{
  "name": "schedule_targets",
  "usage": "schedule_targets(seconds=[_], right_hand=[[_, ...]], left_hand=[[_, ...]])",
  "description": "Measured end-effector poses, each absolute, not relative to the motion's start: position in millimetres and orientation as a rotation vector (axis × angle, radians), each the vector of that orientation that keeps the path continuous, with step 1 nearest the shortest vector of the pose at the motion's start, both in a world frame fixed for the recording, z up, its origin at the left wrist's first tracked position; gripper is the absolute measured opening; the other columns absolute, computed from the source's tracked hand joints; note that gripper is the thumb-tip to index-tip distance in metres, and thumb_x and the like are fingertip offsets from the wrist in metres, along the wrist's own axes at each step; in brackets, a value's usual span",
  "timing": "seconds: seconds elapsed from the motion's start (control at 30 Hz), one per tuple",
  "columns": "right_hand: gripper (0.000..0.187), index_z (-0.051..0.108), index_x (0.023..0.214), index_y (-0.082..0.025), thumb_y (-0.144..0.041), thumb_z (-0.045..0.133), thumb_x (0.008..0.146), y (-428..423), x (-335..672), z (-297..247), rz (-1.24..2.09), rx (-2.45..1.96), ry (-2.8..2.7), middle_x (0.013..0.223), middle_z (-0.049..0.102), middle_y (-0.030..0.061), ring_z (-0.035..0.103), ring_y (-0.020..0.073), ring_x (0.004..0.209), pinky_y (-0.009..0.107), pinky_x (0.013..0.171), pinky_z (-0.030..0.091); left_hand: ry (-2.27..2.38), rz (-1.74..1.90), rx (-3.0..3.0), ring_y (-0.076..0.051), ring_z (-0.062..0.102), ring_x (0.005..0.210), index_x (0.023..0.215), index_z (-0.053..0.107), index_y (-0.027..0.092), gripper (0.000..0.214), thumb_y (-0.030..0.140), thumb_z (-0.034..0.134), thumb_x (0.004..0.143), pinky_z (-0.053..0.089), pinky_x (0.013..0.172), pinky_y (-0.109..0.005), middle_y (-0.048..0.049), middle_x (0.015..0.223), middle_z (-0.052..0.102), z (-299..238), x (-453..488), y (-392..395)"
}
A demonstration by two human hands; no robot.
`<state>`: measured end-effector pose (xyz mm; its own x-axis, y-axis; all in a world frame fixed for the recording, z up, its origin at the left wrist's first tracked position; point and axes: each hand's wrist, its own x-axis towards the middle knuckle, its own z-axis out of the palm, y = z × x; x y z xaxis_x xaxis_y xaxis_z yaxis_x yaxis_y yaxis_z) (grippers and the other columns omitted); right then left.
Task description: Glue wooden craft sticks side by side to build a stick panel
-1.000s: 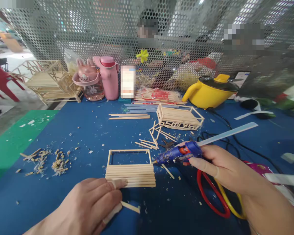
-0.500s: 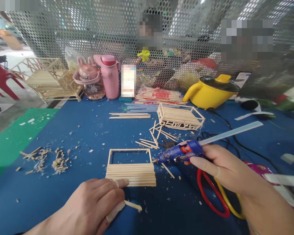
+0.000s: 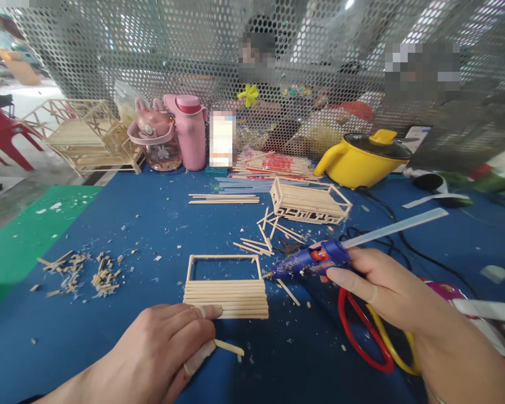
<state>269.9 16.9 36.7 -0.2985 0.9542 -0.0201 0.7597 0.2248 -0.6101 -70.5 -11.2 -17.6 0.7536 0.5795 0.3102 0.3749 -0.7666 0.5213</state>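
Observation:
My right hand (image 3: 379, 286) is wrapped round a blue hot glue gun (image 3: 315, 259), with a long translucent glue stick (image 3: 398, 227) poking from its back. The gun's nozzle points left, at the right side of a small wooden-stick frame (image 3: 225, 257), where the upright meets the slats. This frame has a row of slats (image 3: 239, 297) at its near side. My left hand (image 3: 172, 342) rests on the slats with its index finger pressing them. Between its thumb and fingers a short wooden stick (image 3: 230, 348) is pinched, its end sticking out to the right.
A finished-looking stick model (image 3: 311, 202) and loose sticks (image 3: 256, 247) lie beyond the frame. Wood scraps (image 3: 105, 275) lie left. Red-handled scissors (image 3: 362, 336) and black cables (image 3: 387, 207) are at right. A pink bottle (image 3: 191, 134), a phone (image 3: 222, 140) and a yellow pot (image 3: 362, 160) stand behind.
Both hands, the glue gun and the frame hold nearly the same places. The view has shifted slightly; the short stick in my left hand is tilted a little differently.

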Motion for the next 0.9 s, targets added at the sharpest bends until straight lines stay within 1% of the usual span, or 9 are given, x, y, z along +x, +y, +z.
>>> schedule_targets(seconds=[0.17, 0.3, 0.4, 0.5, 0.6, 0.67, 0.73, 0.8, 0.9], right_hand=[[0.026, 0.069, 0.083, -0.023, -0.045, 0.054, 0.084, 15.4, 270.3, 38.4, 0.733, -1.602, -2.146, 0.077, 0.07, 0.0042, 0.062, 0.026, 0.069, 0.04, 0.081, 0.047], [0.028, 0.072, 0.086, -0.023, -0.046, 0.056, 0.083, 17.7, 274.2, 40.6, 0.817, -1.606, -2.07, 0.082, 0.071, 0.0053, 0.064, 0.0266, 0.077, 0.037, 0.078, 0.049], [0.034, 0.073, 0.085, -0.021, -0.051, 0.058, 0.08, 20.3, 278.6, 38.1, 0.926, -1.598, -1.884, 0.072, 0.07, 0.0064, 0.061, 0.0226, 0.064, 0.034, 0.065, 0.05], [0.039, 0.073, 0.079, -0.019, -0.057, 0.063, 0.074, 21.8, 277.3, 34.6, 1.03, -1.519, -1.674, 0.064, 0.068, 0.007, 0.049, 0.0167, 0.047, 0.032, 0.048, 0.046], [0.037, 0.07, 0.071, -0.022, -0.058, 0.063, 0.072, 25.2, 262.8, 35.8, 1.056, -1.438, -1.563, 0.059, 0.065, 0.006, 0.047, 0.0174, 0.045, 0.032, 0.044, 0.044], [0.034, 0.068, 0.068, -0.024, -0.058, 0.062, 0.073, 29.6, 244.3, 40.2, 1.044, -1.448, -1.592, 0.053, 0.06, 0.0034, 0.049, 0.0197, 0.047, 0.033, 0.045, 0.046], [0.03, 0.069, 0.071, -0.027, -0.055, 0.062, 0.074, 35.0, 220.4, 45.9, 1.055, -1.457, -1.713, 0.053, 0.059, 0.0021, 0.054, 0.0226, 0.053, 0.035, 0.052, 0.051], [0.026, 0.072, 0.084, -0.028, -0.051, 0.061, 0.077, 40.3, 194.8, 50.3, 1.083, -1.412, -1.888, 0.065, 0.066, 0.0025, 0.061, 0.0259, 0.067, 0.039, 0.067, 0.054], [0.03, 0.069, 0.105, -0.03, -0.045, 0.055, 0.084, 46.9, 164.5, 50.3, 1.077, -1.327, -2.093, 0.095, 0.072, 0.0042, 0.064, 0.0287, 0.092, 0.045, 0.089, 0.048]], left_hand=[[0.716, 0.656, 2.524, -0.02, 0.068, 0.093, 0.107, 0.051, 0.02, 0.018, 0.017, 0.04, 0.093, 0.055, 0.079, -0.029, -0.0054, 0.089, 0.069, -17.6, -71.2, -11.4], [0.714, 0.669, 2.544, -0.019, 0.069, 0.091, 0.106, 0.051, 0.02, 0.017, 0.018, 0.039, 0.095, 0.055, 0.077, -0.028, -0.0046, 0.085, 0.069, -15.2, -69.9, -9.8], [0.707, 0.665, 2.568, -0.019, 0.07, 0.09, 0.103, 0.052, 0.02, 0.016, 0.018, 0.039, 0.095, 0.056, 0.075, -0.027, -0.0046, 0.083, 0.07, -11.6, -67.9, -9.3], [0.728, 0.705, 2.606, -0.019, 0.07, 0.088, 0.099, 0.054, 0.02, 0.018, 0.019, 0.036, 0.096, 0.056, 0.072, -0.027, -0.0068, 0.09, 0.072, -9.0, -64.5, -10.5], [0.772, 0.736, 2.639, -0.018, 0.071, 0.074, 0.088, 0.055, 0.02, 0.023, 0.02, 0.033, 0.096, 0.056, 0.063, -0.027, -0.007, 0.092, 0.074, -12.6, -60.0, -10.4], [0.734, 0.964, 2.654, -0.015, 0.066, 0.055, 0.076, 0.052, 0.021, 0.028, 0.02, 0.032, 0.096, 0.051, 0.046, -0.024, -0.0055, 0.082, 0.074, -17.3, -57.4, -8.1], [0.722, 1.014, 2.669, -0.015, 0.066, 0.056, 0.077, 0.052, 0.02, 0.024, 0.019, 0.036, 0.095, 0.05, 0.046, -0.025, -0.0056, 0.086, 0.074, -20.6, -56.3, -5.2], [0.736, 0.96, 2.68, -0.016, 0.066, 0.059, 0.077, 0.054, 0.019, 0.02, 0.017, 0.041, 0.093, 0.05, 0.048, -0.025, -0.0051, 0.088, 0.074, -21.8, -56.5, -3.3], [0.745, 0.956, 2.701, -0.015, 0.065, 0.059, 0.076, 0.055, 0.018, 0.022, 0.019, 0.042, 0.094, 0.049, 0.048, -0.024, -0.0038, 0.085, 0.073, -23.9, -57.3, -2.1]])
